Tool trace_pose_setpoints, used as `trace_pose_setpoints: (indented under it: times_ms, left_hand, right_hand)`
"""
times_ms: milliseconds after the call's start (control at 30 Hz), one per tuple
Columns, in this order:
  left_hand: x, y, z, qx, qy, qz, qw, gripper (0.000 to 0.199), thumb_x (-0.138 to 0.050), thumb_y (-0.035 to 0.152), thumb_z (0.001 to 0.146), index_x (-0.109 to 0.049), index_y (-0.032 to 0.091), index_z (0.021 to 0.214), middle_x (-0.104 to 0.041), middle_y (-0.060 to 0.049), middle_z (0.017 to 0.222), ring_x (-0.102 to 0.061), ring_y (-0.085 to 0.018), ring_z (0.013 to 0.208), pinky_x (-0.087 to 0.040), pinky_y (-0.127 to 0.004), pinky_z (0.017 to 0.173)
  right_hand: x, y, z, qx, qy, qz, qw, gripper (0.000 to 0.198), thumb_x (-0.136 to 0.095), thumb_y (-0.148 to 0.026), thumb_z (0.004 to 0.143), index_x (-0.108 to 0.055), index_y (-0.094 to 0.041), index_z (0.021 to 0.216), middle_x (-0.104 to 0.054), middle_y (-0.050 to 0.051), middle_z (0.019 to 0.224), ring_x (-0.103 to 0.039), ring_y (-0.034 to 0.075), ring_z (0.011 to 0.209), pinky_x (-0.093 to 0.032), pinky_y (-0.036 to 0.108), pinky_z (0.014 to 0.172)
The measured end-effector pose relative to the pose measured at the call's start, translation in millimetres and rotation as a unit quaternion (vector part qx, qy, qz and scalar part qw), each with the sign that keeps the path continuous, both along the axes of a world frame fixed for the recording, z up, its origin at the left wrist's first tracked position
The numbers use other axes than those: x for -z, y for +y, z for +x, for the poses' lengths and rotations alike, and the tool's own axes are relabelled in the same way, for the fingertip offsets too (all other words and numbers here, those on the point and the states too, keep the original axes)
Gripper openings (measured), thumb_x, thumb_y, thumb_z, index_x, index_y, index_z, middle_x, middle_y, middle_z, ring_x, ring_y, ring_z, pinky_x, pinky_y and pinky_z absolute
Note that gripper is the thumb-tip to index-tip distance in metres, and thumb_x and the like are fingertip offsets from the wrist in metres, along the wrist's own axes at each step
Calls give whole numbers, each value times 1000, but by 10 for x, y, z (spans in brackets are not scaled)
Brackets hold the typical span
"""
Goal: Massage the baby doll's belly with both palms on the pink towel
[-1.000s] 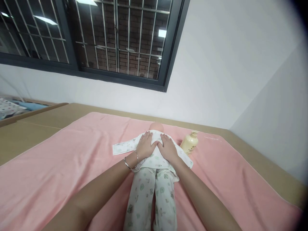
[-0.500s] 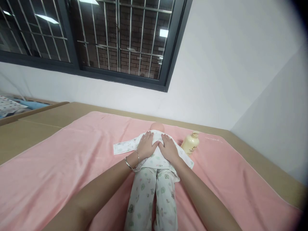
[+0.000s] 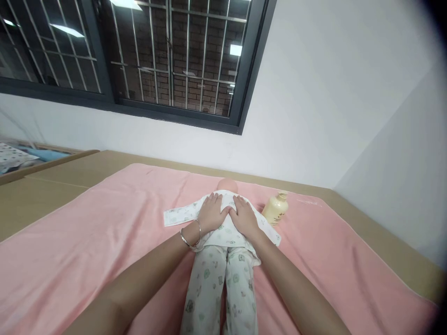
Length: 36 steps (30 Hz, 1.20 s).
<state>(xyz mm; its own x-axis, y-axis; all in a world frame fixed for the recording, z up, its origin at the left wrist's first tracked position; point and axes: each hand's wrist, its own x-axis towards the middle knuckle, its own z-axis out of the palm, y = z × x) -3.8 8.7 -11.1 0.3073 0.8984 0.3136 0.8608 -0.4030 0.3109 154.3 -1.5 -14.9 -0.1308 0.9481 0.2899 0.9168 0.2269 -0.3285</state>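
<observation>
A baby doll (image 3: 227, 185) lies on a pink sheet, its bald head toward the wall. It wears a white patterned top (image 3: 226, 237) and matching trousers (image 3: 206, 284). Flat on the left side of the doll's upper body rests my left hand (image 3: 211, 215), fingers stretched out; a silver bangle (image 3: 190, 238) circles that wrist. My right hand (image 3: 243, 216) lies flat on the other side, and the two thumbs meet near the middle. One sleeve (image 3: 179, 216) spreads out to the left, the other slants down to the right. Neither hand grips anything.
A pale yellow pump-top bottle (image 3: 275, 208) leans on the pink sheet (image 3: 104, 223), just right of the doll. The sheet covers a tan surface (image 3: 63, 181) against a white wall. A barred window (image 3: 171, 70) is above. Spotted and blue cloth (image 3: 17, 156) sits at far left.
Both hands stay flat on the doll's top in nearly the same place. The whole view has shifted very slightly; nothing else visibly differs.
</observation>
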Motion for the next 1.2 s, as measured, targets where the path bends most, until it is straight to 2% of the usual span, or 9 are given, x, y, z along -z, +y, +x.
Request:
trace_pose_setpoints:
  times_ms: [200, 433, 500, 600, 700, 800, 933, 1033, 1200]
  left_hand:
    - [-29, -22, 5, -6, 12, 7, 1000, 64, -32, 49, 97, -39, 6, 143, -39, -19, 151, -29, -33, 144, -23, -48, 118]
    - [-179, -71, -12, -28, 25, -1, 999, 54, -38, 41, 96, -46, 8, 138, -46, -18, 147, -36, -33, 140, -27, -50, 115]
    - [-245, -139, 5, -22, 40, 10, 999, 51, -40, 40, 95, -51, 8, 133, -51, -19, 141, -41, -34, 136, -29, -50, 113]
    - [-306, -263, 69, 18, 84, 38, 996, 41, -41, 26, 93, -59, 5, 124, -60, -20, 130, -50, -32, 128, -31, -45, 112]
    - [-294, -290, 108, 37, 96, 58, 993, 41, -41, 18, 89, -60, 4, 123, -61, -20, 129, -53, -31, 126, -31, -43, 112]
    - [-222, -149, 50, 28, 45, 47, 997, 45, -40, 27, 92, -56, 5, 129, -57, -19, 136, -50, -29, 130, -32, -41, 113]
    - [-125, 67, -69, -11, -18, -1, 1000, 58, -35, 42, 96, -47, 4, 137, -47, -20, 145, -41, -30, 138, -33, -41, 114]
    - [-118, 37, -56, -4, 13, 4, 1000, 57, -36, 40, 95, -47, 3, 137, -46, -23, 145, -39, -32, 140, -31, -46, 115]
    - [-210, -209, 82, 45, 72, 35, 996, 48, -38, 18, 89, -53, 2, 132, -52, -22, 141, -42, -29, 138, -28, -43, 117]
  right_hand:
    - [-52, -52, -20, 2, -29, 11, 1000, 60, -31, -39, 98, -35, -7, 148, -34, 18, 153, -28, 27, 144, -15, 42, 118]
    - [-194, -211, -114, -3, -61, -25, 998, 65, -38, -41, 94, -33, -5, 149, -34, 22, 152, -27, 31, 144, -14, 46, 117]
    - [-234, -260, -142, -16, -59, -19, 998, 62, -41, -37, 93, -38, -6, 147, -37, 22, 150, -30, 31, 142, -15, 46, 116]
    - [-273, -286, -157, -40, -34, 3, 999, 50, -38, -24, 92, -50, -12, 138, -47, 16, 144, -38, 27, 138, -23, 41, 114]
    - [-253, -210, -110, -50, 11, 15, 999, 46, -32, -20, 93, -56, -15, 132, -54, 12, 139, -43, 22, 134, -28, 34, 111]
    - [-174, -54, -8, -27, 30, 15, 999, 48, -28, -30, 98, -52, -11, 136, -50, 13, 143, -40, 22, 137, -26, 34, 113]
    - [-108, 55, 53, 19, 1, -15, 1000, 58, -26, -44, 100, -45, -7, 142, -43, 17, 148, -33, 28, 141, -23, 44, 115]
    - [-163, -74, -56, 25, -44, -24, 998, 57, -25, -37, 100, -41, -3, 144, -42, 21, 148, -34, 31, 140, -22, 47, 115]
    - [-320, -378, -260, -51, -91, -32, 994, 58, -37, -22, 94, -32, -7, 150, -32, 18, 154, -29, 32, 143, -21, 45, 116]
